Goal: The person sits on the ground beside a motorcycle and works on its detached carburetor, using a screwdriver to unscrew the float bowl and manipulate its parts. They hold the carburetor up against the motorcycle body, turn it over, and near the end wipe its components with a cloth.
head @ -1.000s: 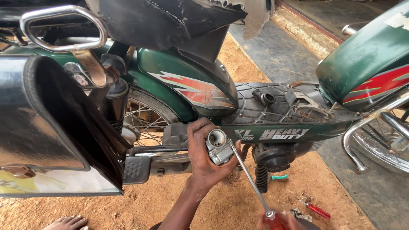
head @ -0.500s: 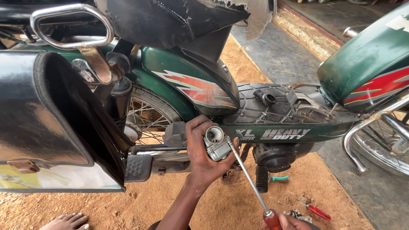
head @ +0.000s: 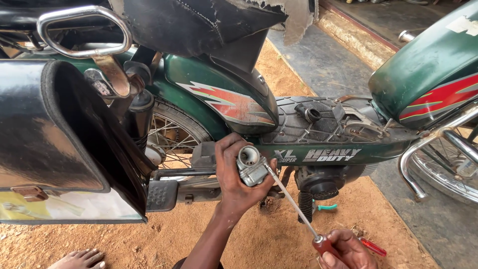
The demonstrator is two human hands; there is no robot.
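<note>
Outdoors, on bare reddish-brown dirt, with a grey concrete strip along the right. Parked across the dirt, a green moped with a torn black seat tipped up, a chrome grab rail at upper left, and a spoked rear wheel. Red, white and orange flash decal on the green side panel; white block lettering on the green frame rail below the ribbed black footboard. Black saddlebag filling the left side. A second green machine with a red stripe at far right. Small red-handled tool and a teal bit lying on the dirt.

Left hand raised in front of the frame rail, fingers wrapped tight around a small metal carburetor, round opening facing up. Right hand low at the bottom edge, fingers closed on the red handle of a screwdriver, shaft slanting up-left, tip against the carburetor. Bare toes at lower left.
</note>
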